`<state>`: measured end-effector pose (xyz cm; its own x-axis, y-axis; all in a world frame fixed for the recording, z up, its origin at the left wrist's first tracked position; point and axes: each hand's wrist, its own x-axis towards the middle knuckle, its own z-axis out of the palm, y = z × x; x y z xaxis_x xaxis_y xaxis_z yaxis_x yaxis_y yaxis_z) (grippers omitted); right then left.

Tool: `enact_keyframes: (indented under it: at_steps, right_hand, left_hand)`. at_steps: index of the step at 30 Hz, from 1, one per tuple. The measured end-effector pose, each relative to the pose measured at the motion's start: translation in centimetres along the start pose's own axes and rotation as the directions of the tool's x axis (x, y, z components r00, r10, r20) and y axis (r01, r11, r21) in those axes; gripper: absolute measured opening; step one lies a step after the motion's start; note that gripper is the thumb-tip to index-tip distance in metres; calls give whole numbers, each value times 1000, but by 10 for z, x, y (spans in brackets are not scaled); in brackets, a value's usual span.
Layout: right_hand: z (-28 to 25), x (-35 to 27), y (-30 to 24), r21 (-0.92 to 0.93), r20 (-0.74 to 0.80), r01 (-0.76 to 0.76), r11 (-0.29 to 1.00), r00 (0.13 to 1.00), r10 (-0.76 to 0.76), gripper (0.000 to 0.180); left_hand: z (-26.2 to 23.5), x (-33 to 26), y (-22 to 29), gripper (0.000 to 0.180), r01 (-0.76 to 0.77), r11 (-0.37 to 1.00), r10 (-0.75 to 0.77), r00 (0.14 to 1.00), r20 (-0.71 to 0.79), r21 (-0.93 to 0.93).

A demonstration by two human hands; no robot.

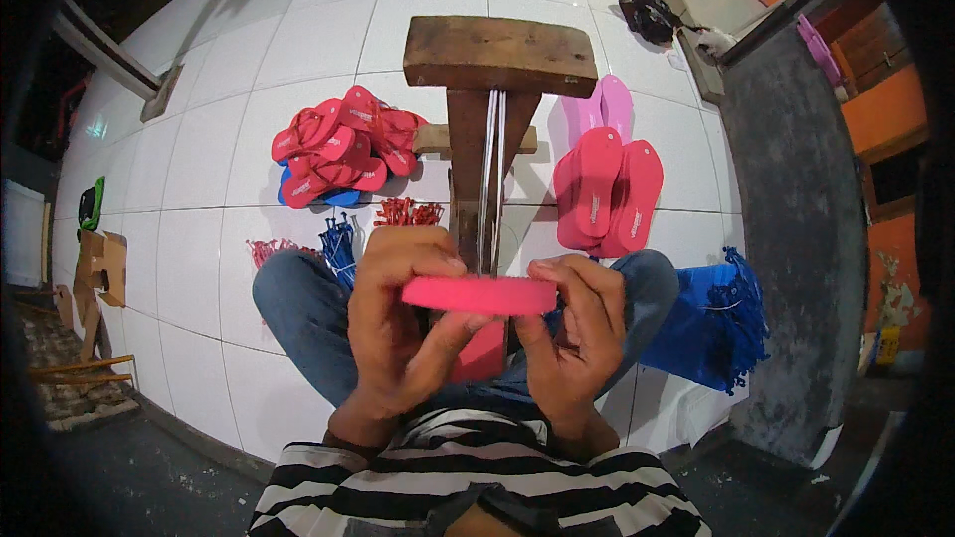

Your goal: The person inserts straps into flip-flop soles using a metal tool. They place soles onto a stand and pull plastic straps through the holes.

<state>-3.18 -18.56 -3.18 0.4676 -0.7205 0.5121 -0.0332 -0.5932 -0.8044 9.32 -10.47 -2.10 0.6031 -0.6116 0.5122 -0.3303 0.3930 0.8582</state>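
In the head view, we see the left hand (395,323) and the right hand (575,343) pinching the pink sole (477,294) by its two ends, edge toward us, before the wooden stand (497,55), with red sandals (333,146) lying beyond at left.

Printed in white, lengthwise, as a short wordmark on the paired red soles (599,174), near the right edge of the tiled floor (184,264). Repeated in similar white lettering on several red sandals (336,147) heaped toward the floor's left edge, partly covered. Marked darkly on a yellow patch (886,345) beyond the floor's right edge, too small to read.
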Motion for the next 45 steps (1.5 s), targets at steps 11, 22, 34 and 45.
enact_keyframes:
  at_steps: [11, 22, 34, 45]
  right_hand:
    - [58, 82, 60, 304, -199, -186, 934, 947, 254, 36]
    - [19, 92, 203, -106, -260, -267, 958, 937, 233, 37]
    - [-59, 35, 339, -598, -640, -759, 258, 646, 416, 88]
    - [20, -92, 106, -4, -63, -146, 989, 987, 146, 101]
  left_hand:
    - [6, 95, -49, 90, 124, 942, -126, 992, -13, 312]
    - [-42, 75, -117, 73, 96, 995, -97, 986, -133, -15]
    - [-48, 24, -170, 32, 122, 888, -142, 990, 12, 444]
    - [-17, -41, -34, 35, 205, 949, -279, 899, 339, 239]
